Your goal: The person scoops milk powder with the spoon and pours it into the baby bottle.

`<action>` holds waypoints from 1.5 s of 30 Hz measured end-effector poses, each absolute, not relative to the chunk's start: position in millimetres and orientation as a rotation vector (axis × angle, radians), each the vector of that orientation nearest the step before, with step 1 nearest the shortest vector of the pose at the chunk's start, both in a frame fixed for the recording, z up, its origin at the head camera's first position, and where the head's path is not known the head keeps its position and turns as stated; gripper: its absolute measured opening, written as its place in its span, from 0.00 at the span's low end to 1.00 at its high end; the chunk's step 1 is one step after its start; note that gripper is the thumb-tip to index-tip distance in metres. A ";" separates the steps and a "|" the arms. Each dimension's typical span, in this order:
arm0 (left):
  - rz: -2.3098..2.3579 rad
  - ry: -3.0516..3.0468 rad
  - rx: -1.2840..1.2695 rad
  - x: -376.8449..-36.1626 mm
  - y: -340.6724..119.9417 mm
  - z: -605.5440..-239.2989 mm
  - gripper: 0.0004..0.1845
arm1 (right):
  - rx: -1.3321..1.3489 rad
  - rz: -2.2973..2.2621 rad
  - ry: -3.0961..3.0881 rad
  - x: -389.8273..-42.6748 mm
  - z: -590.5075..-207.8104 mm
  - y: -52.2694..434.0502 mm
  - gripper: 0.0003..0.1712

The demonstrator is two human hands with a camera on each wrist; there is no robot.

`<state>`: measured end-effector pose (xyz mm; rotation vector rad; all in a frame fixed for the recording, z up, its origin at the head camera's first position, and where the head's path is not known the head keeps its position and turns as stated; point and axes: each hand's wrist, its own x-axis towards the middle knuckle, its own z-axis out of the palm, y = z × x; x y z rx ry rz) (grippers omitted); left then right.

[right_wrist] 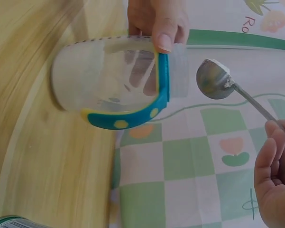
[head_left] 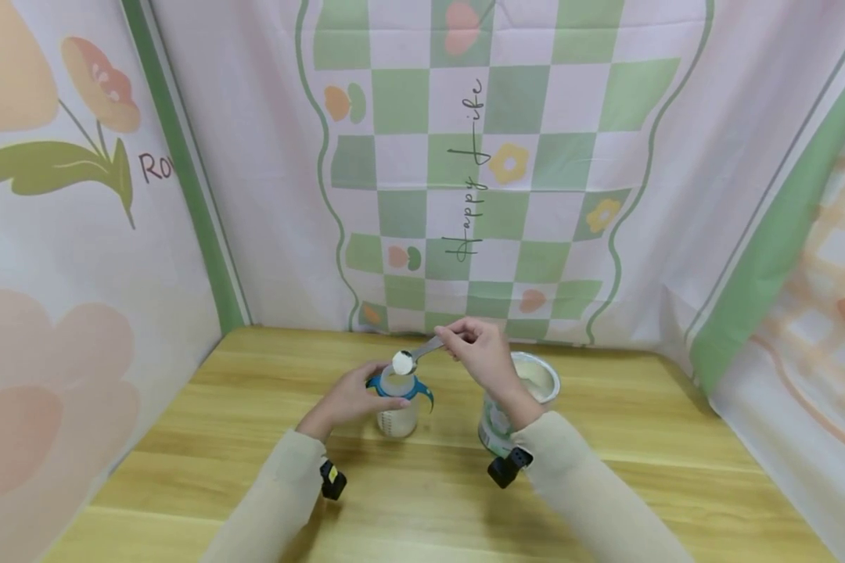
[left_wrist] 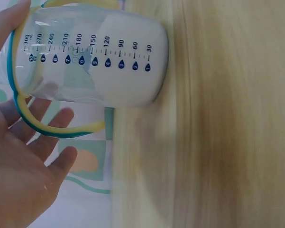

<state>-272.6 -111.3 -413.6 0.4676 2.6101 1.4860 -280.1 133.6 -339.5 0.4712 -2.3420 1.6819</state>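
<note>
A clear baby bottle (head_left: 397, 422) with a blue-and-yellow two-handled ring stands upright, uncapped, on the table. White contents fill it to about the 150 mark in the left wrist view. My left hand (head_left: 355, 399) holds it near the neck, thumb and fingers on either side of the ring. Between the thumb and fingers of my right hand (head_left: 484, 356) is the handle of a metal measuring spoon (right_wrist: 213, 80). White powder (head_left: 403, 362) heaps in its round bowl, which is just above the bottle mouth, apart from it.
To the right of the bottle stands an open can (head_left: 493, 430) with pale powder inside, partly hidden by my right wrist. The wooden table (head_left: 422, 508) meets a patterned cloth backdrop (head_left: 458, 156) at the back, with cloth at both sides.
</note>
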 end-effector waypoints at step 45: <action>1.478 2.564 0.460 -275.3 -115.6 -420.2 0.43 | 1.284 0.542 -1.853 -270.7 -375.5 115.7 0.08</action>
